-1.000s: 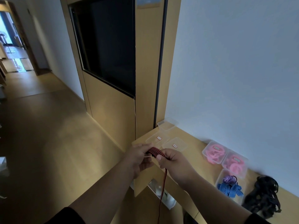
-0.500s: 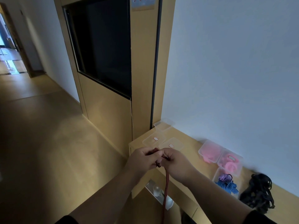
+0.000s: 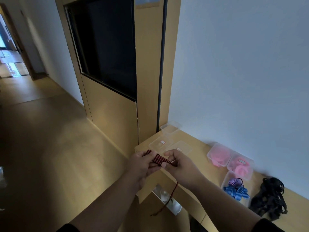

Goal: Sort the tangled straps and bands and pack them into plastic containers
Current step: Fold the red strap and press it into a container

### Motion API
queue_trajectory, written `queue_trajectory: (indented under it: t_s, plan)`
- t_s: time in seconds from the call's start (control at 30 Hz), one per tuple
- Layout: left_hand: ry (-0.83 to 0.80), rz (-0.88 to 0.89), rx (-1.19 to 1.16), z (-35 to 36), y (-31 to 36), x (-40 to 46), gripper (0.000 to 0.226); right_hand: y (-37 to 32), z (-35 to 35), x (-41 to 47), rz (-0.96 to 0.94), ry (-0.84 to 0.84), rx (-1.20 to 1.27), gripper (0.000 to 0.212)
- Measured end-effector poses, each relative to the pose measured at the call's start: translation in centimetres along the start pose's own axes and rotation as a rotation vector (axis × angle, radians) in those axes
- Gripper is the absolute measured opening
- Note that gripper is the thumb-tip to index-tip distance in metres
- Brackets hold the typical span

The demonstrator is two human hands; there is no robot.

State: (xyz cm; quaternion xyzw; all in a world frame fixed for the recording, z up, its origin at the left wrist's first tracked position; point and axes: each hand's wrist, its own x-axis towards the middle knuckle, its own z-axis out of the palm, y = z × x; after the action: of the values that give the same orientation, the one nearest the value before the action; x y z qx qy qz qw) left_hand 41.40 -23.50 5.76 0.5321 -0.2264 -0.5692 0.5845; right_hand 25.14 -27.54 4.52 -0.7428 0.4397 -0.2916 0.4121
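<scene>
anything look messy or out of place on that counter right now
Mainly the black straps: a tangled heap loose on the counter, beside the container of blue striped bands and in no container. The red-and-black strap held by both hands trails its free end below the counter edge.

Woven striped strap, clear plastic containers, matt wooden counter

lid labels blurred, no readable text
</scene>
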Motion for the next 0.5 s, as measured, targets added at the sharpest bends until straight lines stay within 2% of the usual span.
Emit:
queue_trajectory:
  t_s: [0.1, 0.2, 0.3, 0.4, 0.5]
  plan:
    - [-0.046, -0.066, -0.096, -0.4, 0.1, 0.0, 0.017, 0.2, -0.1, 0.1, -0.199, -0.038, -0.208, 0.037]
    - [-0.169, -0.149, -0.136, -1.2, 0.5, 0.1, 0.032, 0.0, -0.5, 0.1, -0.308, -0.045, -0.179, 0.032]
    - [-0.327, -0.25, -0.106, -2.3, 0.9, 0.1, 0.04, 0.1, -1.0, 0.3, -0.305, -0.065, -0.116, 0.031]
    - [-0.442, -0.306, -0.003, -2.9, 1.2, 0.0, 0.029, 0.4, -1.1, 0.5, -0.24, -0.071, -0.001, 0.033]
    - [-0.531, -0.318, 0.078, -2.7, 1.6, -0.4, 0.013, 0.4, -1.0, 0.3, -0.175, -0.068, 0.222, 0.03]
